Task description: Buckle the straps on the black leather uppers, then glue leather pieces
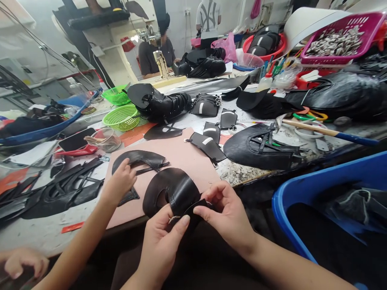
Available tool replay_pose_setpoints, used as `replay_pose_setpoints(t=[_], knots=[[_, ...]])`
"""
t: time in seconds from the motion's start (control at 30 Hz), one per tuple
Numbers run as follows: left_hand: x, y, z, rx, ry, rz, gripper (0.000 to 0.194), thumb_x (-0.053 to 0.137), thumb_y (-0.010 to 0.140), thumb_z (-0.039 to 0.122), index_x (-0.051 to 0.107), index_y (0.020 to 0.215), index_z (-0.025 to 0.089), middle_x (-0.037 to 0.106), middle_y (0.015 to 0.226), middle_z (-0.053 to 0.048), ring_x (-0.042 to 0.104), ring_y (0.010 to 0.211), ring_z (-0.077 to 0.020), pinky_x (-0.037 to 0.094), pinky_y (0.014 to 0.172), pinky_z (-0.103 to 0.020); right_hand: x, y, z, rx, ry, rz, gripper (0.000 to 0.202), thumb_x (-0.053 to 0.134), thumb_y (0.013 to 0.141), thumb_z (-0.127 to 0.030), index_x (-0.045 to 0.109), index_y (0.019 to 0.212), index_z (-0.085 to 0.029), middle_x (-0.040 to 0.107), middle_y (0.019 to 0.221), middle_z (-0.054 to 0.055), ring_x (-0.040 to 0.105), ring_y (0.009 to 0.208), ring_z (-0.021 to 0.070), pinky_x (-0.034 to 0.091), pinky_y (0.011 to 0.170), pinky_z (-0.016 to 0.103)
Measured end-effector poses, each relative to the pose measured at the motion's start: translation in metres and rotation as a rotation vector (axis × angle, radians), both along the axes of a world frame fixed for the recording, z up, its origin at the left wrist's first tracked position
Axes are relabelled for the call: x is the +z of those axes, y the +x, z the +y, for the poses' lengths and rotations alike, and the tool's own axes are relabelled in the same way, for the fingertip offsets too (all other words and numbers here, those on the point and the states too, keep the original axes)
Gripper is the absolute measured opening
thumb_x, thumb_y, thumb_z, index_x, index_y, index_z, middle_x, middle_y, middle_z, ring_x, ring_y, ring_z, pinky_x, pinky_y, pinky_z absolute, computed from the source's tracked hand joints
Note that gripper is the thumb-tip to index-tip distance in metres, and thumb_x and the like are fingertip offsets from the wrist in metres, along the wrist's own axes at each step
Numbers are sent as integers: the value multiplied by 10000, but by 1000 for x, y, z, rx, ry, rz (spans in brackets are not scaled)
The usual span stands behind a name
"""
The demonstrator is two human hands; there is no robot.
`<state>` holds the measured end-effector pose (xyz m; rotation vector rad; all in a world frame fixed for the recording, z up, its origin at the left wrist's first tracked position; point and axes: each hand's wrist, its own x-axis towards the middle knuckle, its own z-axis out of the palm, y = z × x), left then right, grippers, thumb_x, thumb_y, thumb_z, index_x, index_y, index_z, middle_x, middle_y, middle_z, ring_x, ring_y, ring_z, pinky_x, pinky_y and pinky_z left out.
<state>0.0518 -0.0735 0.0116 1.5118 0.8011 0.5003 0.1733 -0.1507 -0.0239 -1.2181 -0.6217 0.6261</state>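
Note:
A curved black leather shoe upper (171,187) is bent between my two hands, its rounded end over the table's front edge. My left hand (165,237) pinches its near edge between thumb and fingers, beside a small shiny metal loop (174,219). On the other side my right hand (229,217) grips the edge of a black piece (198,206), thumb in front and fingers behind. Whether that piece is joined to the upper I cannot tell. Just beyond lies another black upper (136,158), which a co-worker's hand (123,181) touches from the left.
A pink sheet (193,169) covers part of the worktable. Black straps with buckles (207,146), stacked uppers (163,102) and a green basket (121,119) stand farther back. At right is a blue tub (284,201). Another co-worker's hand (24,262) shows at lower left.

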Motion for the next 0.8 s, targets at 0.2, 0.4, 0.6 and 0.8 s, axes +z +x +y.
replay_pose_setpoints(t=[0.2,0.4,0.6,0.8], knots=[[-5,-2,0,51,-135,-53,181,679,704,301,694,869,228,706,797,1,622,762,-171,481,754,-263,4,4,6,93,-39,244,363,772,539,-187,448,702,-210,494,626,-67,451,575,95,378,561,225],[-3,-3,0,98,-321,-62,229,736,612,302,682,813,209,671,702,-14,609,741,-195,467,639,-250,3,12,9,392,-82,585,353,839,454,-253,578,672,-157,567,617,-36,487,582,93,381,587,216],[-10,-20,14,-27,-325,26,328,745,598,387,527,559,144,441,509,40,388,475,-67,298,453,-182,2,0,6,418,14,800,419,851,452,-276,455,525,-159,501,535,-56,419,521,71,320,532,190],[-6,-38,11,-171,-231,103,418,718,561,530,515,540,166,385,507,41,342,480,-89,244,454,-228,-6,-3,10,550,34,719,424,842,475,-362,477,537,-154,503,549,-36,404,519,76,300,516,190]])
